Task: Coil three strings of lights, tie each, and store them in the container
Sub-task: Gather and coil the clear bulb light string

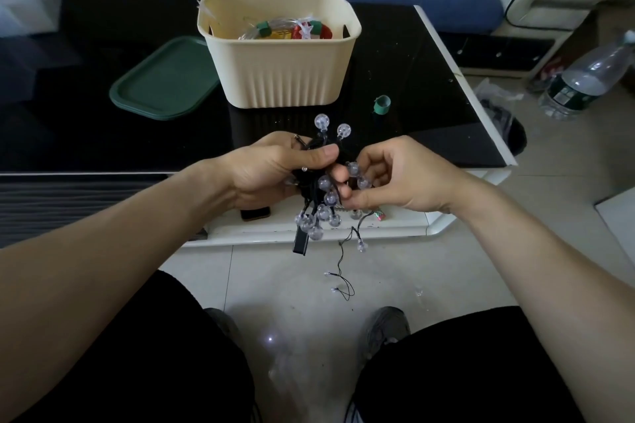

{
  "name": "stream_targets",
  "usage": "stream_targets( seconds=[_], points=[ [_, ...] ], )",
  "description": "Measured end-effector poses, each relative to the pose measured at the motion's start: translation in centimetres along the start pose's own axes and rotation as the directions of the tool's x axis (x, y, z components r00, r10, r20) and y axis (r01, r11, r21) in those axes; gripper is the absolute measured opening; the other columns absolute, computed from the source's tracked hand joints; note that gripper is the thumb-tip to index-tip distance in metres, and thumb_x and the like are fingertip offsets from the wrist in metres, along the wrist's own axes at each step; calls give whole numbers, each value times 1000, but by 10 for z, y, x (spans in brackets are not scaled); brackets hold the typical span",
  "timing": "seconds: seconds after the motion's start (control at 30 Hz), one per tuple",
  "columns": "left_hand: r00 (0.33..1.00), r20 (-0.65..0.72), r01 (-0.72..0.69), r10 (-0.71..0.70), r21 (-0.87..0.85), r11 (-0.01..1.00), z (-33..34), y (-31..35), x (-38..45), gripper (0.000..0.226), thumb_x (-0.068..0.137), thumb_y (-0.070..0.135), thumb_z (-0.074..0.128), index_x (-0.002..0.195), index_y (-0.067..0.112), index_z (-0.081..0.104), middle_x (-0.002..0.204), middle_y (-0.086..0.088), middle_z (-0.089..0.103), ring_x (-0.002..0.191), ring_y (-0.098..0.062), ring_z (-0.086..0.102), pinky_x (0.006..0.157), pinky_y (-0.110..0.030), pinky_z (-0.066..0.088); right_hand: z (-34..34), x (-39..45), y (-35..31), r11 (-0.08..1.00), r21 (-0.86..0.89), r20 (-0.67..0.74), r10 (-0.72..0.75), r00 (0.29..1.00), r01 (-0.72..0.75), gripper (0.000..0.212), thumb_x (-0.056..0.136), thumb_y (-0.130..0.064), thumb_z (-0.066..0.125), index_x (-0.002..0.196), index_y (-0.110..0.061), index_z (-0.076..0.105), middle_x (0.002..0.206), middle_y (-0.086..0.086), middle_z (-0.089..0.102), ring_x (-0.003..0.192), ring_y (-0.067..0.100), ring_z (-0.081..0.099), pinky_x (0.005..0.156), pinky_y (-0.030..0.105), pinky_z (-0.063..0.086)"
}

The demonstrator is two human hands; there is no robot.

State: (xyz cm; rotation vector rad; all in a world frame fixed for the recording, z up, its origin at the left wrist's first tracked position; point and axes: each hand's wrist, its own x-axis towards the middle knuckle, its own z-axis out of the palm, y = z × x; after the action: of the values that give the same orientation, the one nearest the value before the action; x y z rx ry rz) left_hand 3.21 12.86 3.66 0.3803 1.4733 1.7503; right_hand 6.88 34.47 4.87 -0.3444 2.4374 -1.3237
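My left hand (271,170) grips a bundle of black-wired lights with clear round bulbs (321,213), held above the table's front edge. My right hand (395,177) pinches the wire and bulbs at the bundle's right side. Two bulbs stick up above the hands, several hang below with a black plug box (300,244). A loose tail of wire (345,280) dangles toward the floor. The cream ribbed container (281,79) stands on the table behind, with coiled lights and green ties (285,30) inside. A green tie loop (382,104) lies on the table to its right.
A green lid (165,79) lies left of the container on the black glass table (429,113). A phone (255,213) sits at the table's front edge. A plastic bottle (584,79) and a bag lie on the floor at right. A blue sofa is behind.
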Motion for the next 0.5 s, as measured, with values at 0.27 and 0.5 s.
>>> stream_targets(
  seconds=[0.27,0.5],
  points=[
    [1000,8,-12,12,-15,1000,2,3,-3,24,92,23,60,79,4,67,77,-14,66,75,-24,64,76,-30,56,8,5,0,977,-211,-202,-13,979,-30,47,51,-52,93,66,-23,59,53,-14,50,50,0,43,54,21,38],
    [997,-75,15,-1,187,982,11,6,1,41,88,35,62,59,9,47,54,-11,48,55,-20,46,58,-26,40,6,1,-8,980,-199,33,24,999,-17,52,61,-53,89,75,-10,63,61,-5,52,57,9,47,58,31,41]
  ],
)
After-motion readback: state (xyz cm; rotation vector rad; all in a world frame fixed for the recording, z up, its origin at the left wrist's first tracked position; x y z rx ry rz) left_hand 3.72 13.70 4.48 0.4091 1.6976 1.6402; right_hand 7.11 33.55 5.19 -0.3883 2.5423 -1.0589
